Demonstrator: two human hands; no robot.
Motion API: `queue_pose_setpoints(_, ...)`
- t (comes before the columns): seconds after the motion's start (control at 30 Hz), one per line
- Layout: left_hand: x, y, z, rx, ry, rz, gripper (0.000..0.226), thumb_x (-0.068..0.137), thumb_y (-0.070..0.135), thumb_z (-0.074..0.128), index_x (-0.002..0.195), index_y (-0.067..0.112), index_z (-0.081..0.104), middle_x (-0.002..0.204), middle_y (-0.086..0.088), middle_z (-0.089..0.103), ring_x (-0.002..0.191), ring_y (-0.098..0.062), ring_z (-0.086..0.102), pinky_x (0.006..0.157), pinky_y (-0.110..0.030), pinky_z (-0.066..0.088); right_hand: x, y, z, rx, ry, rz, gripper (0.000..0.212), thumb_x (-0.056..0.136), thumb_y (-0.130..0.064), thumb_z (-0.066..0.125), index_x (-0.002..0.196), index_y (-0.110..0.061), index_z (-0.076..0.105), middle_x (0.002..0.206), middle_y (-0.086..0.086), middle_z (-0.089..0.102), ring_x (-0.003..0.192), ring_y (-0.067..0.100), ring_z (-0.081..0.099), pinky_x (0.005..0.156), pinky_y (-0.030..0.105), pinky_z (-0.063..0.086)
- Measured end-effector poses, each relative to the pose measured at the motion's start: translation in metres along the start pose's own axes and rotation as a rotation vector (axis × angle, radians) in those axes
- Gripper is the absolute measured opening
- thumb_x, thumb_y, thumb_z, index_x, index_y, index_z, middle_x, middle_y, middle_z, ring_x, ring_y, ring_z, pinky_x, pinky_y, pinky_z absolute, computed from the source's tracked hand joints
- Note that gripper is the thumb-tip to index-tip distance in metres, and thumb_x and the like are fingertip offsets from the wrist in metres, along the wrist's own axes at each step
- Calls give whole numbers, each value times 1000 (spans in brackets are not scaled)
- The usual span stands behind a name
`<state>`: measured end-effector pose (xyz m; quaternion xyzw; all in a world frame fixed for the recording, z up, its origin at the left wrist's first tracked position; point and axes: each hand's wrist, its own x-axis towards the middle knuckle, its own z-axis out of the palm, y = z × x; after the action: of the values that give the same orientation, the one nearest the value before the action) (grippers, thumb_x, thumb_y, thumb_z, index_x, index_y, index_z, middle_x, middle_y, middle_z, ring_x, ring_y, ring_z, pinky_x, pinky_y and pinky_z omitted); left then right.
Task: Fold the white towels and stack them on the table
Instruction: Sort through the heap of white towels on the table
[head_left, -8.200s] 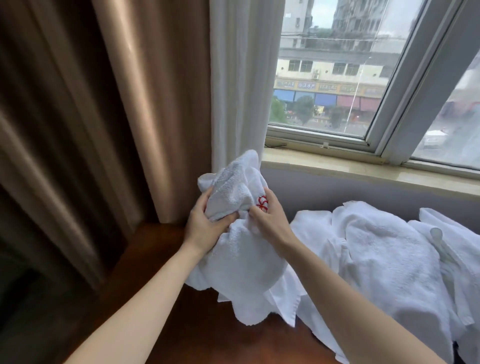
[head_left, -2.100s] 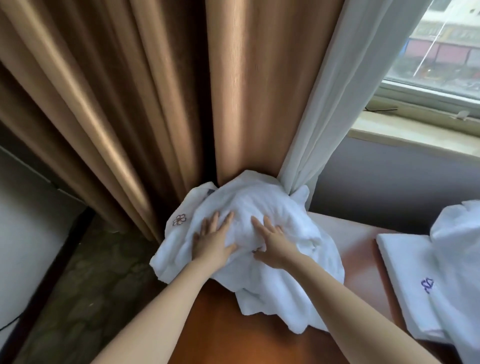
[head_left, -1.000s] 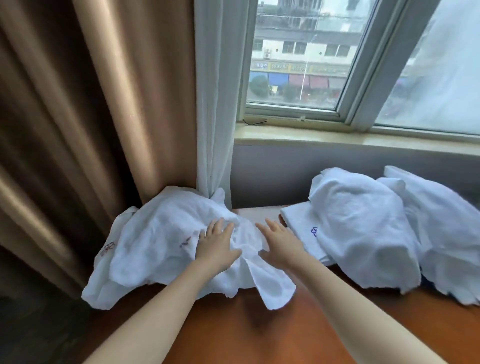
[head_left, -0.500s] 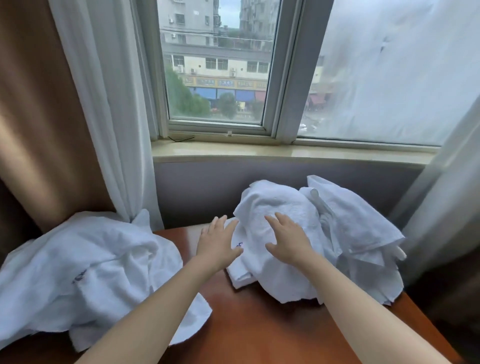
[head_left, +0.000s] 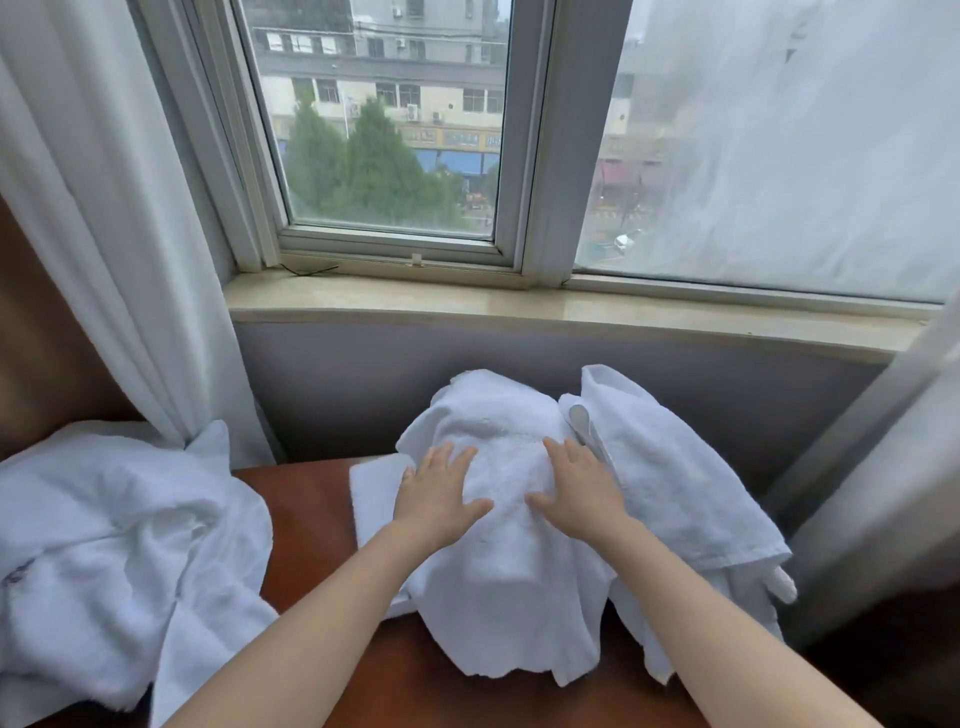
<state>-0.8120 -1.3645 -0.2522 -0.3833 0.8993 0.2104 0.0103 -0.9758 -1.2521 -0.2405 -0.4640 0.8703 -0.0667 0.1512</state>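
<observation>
A heap of crumpled white towels (head_left: 509, 587) lies on the brown wooden table (head_left: 311, 525) under the window. My left hand (head_left: 436, 496) and my right hand (head_left: 582, 491) both rest flat on top of the heap, fingers straight and spread. A folded white towel (head_left: 371, 496) shows at the heap's left edge, partly under it. Another white towel (head_left: 675, 493) drapes over the heap's right side. A loose pile of white towels (head_left: 119, 561) sits at the table's left end, apart from both hands.
A stone window sill (head_left: 519, 309) and grey wall run behind the table. A white sheer curtain (head_left: 104, 218) hangs at the left, touching the left pile. Another curtain (head_left: 883, 493) hangs at the right, next to the table's edge.
The view swung right from the left pile to the heap under the window. Both hands left the left pile and now lie flat on the middle heap.
</observation>
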Motion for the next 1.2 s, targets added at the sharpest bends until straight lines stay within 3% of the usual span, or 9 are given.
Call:
queue_pose_setpoints(0.13, 21, 6, 16, -211, -42, -115, 89, 88, 64, 56, 157, 28, 11, 165, 1, 5, 150, -17, 14, 112, -40, 33, 14, 14, 8, 213, -37, 76, 102, 84, -61, 61, 157, -20, 2, 163, 2, 7, 149, 23, 12, 116, 42, 25)
queue_pose_setpoints(0.37, 36, -3, 44, -412, -78, -277, 111, 73, 76, 63, 156, 37, -1, 164, 1, 2, 147, -22, 24, 109, -42, 34, 33, 27, 27, 345, -100, 137, 120, 76, -63, 68, 155, -27, -15, 163, 12, 11, 150, 28, 9, 118, 42, 16)
queue_pose_setpoints(0.57, 37, -7, 58, -498, -66, -282, 120, 76, 67, 69, 154, 38, -17, 165, 1, 12, 144, -29, 30, 109, -43, 39, 33, 22, 46, 616, -91, 181, 119, 74, -38, 73, 153, -37, -16, 161, 10, 0, 149, 27, 10, 114, 39, 25)
queue_pose_setpoints(0.67, 37, -5, 57, -618, -8, -254, 117, 78, 50, 77, 157, 30, -8, 164, 4, 14, 146, -24, 28, 103, -30, 35, 31, 18, 49, 626, -7, 180, 114, 72, -32, 71, 153, -39, -9, 151, 11, 20, 139, 29, 31, 104, 36, 36)
queue_pose_setpoints(0.77, 35, -2, 54, -707, 62, -263, 110, 79, 37, 79, 158, 29, 3, 162, 6, 21, 143, -20, 32, 95, -26, 33, 29, 16, 44, 641, 33, 167, 107, 74, -29, 68, 155, -37, -1, 135, 12, 35, 127, 28, 42, 92, 32, 39)
queue_pose_setpoints(0.93, 26, 9, 41, -844, 175, -237, 92, 76, 26, 75, 155, 28, 26, 154, 7, 38, 138, -15, 40, 109, -37, 41, 25, 8, 28, 694, 50, 154, 93, 80, -18, 61, 156, -35, 9, 137, 12, 35, 116, 24, 52, 89, 27, 39)
queue_pose_setpoints(1.07, 12, 14, 26, -927, 253, -194, 82, 66, 37, 67, 144, 31, 45, 137, 8, 57, 124, -14, 55, 102, -44, 49, 14, -4, 14, 787, 93, 117, 85, 84, -10, 56, 156, -28, 16, 149, 10, 32, 133, 22, 40, 101, 25, 32)
queue_pose_setpoints(1.2, -7, 16, 6, -975, 371, -168, 83, 66, 44, 67, 145, 35, 42, 136, 18, 56, 121, -3, 53, 97, -26, 48, -2, -21, -2, 855, 135, 69, 80, 86, -8, 51, 156, -28, 18, 157, 2, 28, 140, 16, 33, 99, 22, 25)
